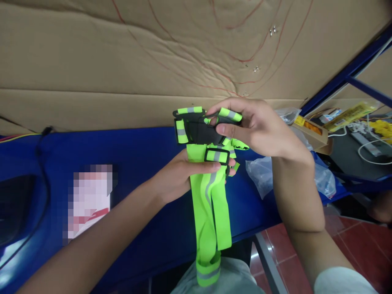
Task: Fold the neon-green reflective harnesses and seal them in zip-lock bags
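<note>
A bright green strap (203,204) with a grey reflective stripe hangs in loops down to my lap. My left hand (183,175) grips it from the left, thumb across the front just under a black rectangular slider buckle (217,156). Above, my right hand (248,126) pinches the right side of a black plastic plate (199,132), which has short green strap pieces threaded through its edges. The fingers behind the strap and plate are partly hidden.
On the blue table (128,151) lie a blurred white and red item (90,200) and clear plastic bags (260,173). A black cable runs down the left. An open cardboard box (312,132) stands at right, near a blue metal frame.
</note>
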Demonstrator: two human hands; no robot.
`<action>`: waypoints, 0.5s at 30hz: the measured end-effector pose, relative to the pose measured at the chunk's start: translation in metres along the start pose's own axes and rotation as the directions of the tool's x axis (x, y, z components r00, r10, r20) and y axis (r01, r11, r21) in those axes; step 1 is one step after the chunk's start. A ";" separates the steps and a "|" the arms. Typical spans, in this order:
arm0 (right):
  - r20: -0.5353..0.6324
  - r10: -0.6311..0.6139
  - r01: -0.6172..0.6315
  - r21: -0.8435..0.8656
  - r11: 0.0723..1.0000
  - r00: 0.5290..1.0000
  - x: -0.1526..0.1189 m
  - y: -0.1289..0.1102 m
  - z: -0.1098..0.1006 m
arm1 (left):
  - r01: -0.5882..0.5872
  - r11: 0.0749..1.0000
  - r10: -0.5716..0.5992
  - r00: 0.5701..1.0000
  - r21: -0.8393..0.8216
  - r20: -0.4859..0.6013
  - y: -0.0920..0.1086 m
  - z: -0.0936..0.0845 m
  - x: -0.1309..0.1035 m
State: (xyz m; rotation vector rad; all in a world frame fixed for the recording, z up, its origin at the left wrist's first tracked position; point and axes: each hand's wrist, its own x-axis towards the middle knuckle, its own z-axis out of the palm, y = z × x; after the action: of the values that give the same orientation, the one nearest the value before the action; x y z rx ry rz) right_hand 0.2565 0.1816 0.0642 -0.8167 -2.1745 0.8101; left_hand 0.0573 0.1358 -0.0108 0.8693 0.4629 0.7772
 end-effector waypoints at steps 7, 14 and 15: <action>0.067 -0.300 0.301 -0.390 0.870 0.952 -0.010 -0.016 0.007 | -0.009 0.990 0.014 0.999 -0.140 0.031 0.009 -0.001 0.000; 0.155 -0.410 0.426 -0.527 0.735 0.899 -0.009 -0.009 0.022 | -0.237 0.971 0.237 0.967 0.005 -0.096 0.037 0.003 -0.016; 0.204 -0.395 0.441 -0.526 0.727 0.896 -0.009 -0.009 0.024 | -0.262 0.965 0.264 0.953 0.029 -0.147 0.038 0.003 -0.016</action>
State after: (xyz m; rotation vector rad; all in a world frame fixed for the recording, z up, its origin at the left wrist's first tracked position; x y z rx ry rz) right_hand 0.2410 0.1627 0.0536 -0.5126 -2.5723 -0.0508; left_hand 0.0336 0.1378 0.0232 0.8957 0.4891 1.0920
